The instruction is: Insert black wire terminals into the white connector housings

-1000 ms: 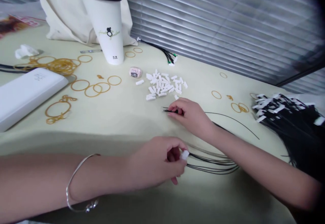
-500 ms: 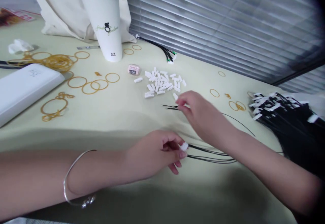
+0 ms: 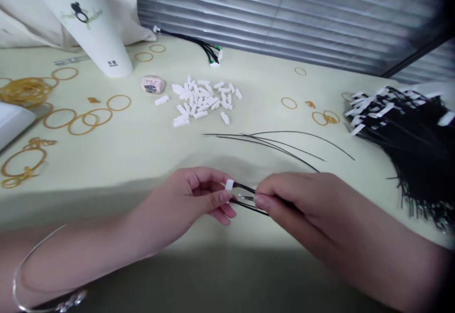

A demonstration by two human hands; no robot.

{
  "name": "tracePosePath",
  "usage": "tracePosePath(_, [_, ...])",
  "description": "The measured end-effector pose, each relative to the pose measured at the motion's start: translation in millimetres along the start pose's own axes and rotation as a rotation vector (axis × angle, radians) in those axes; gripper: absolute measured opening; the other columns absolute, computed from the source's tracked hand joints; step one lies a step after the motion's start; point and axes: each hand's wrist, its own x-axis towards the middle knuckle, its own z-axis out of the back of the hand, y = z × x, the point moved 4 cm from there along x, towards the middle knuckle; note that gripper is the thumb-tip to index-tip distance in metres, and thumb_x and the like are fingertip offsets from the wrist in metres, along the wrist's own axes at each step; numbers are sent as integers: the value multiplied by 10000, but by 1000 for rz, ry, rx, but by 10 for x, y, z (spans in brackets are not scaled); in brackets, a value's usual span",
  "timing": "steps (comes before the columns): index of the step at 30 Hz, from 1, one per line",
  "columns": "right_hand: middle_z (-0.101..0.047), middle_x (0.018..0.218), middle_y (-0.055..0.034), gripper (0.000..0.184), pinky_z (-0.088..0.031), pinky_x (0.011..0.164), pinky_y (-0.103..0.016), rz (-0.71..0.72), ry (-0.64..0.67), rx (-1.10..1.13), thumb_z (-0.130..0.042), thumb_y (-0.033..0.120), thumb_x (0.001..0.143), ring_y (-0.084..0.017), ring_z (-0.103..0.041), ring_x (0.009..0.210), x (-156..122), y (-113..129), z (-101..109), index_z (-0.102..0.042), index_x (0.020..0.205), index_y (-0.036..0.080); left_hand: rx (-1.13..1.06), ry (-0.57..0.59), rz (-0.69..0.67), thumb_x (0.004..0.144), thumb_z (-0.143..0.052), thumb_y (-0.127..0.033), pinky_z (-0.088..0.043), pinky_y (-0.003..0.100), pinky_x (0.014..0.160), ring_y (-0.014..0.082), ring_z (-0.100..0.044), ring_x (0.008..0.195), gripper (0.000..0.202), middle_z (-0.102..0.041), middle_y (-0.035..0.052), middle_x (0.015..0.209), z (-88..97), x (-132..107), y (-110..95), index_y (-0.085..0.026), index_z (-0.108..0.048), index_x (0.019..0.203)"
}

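Note:
My left hand (image 3: 194, 199) pinches a small white connector (image 3: 229, 184) with thin black wires running out of it. My right hand (image 3: 295, 199) is closed in a pinch on a black wire (image 3: 245, 198) whose metal tip points at the connector. The two hands nearly meet low in the middle of the view. Several loose black wires (image 3: 270, 142) lie on the pale table (image 3: 149, 147) just beyond the hands. A heap of small white connectors (image 3: 199, 100) lies farther back.
A big bundle of black wires with white tags (image 3: 405, 133) fills the right side. Yellow rubber bands (image 3: 81, 119) are scattered left and right. A tall white cup (image 3: 95, 29), a cloth bag (image 3: 21, 10), a pink eraser-like piece (image 3: 152, 84) and a white box (image 3: 10, 121) stand at the back left.
My right hand left the loose wires and came back toward me with one wire, meeting my left hand. The view swung right and down.

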Motion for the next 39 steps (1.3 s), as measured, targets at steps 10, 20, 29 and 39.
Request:
tracePosePath(10, [-421, 515, 27, 343, -225, 376, -203, -132, 133, 126, -378, 352, 888, -58, -323, 467, 148, -236, -157, -473, 620, 159, -16, -19, 5, 807, -623, -246, -515, 165, 627, 84, -622, 646, 162, -647, 7, 696, 9, 12, 15, -119, -615, 908])
tracePosePath(20, [-408, 498, 27, 335, -214, 363, -199, -101, 102, 136, -389, 331, 888, -54, -320, 445, 127, -197, -147, -490, 621, 156, 12, -12, 12, 805, -627, -277, -509, 166, 637, 85, -623, 656, 179, -661, 6, 710, 14, 4, 15, -140, -625, 919])
tracePosePath(29, [-492, 519, 24, 283, -214, 401, -212, -53, 9, 98, -418, 282, 861, -56, -387, 459, 153, -125, -148, -574, 659, 162, -5, 10, 8, 807, -620, -242, -495, 147, 617, 69, -605, 607, 161, -651, 15, 662, 11, -16, 12, -136, -650, 924])
tracePosePath(39, [-536, 568, 24, 243, -198, 453, -242, -4, -53, 20, -448, 274, 862, -77, -407, 493, 127, -101, -138, -604, 698, 185, -61, 38, 10, 810, -619, -238, -493, 157, 622, 74, -605, 618, 154, -647, 16, 671, -1, -10, 2, -133, -648, 918])
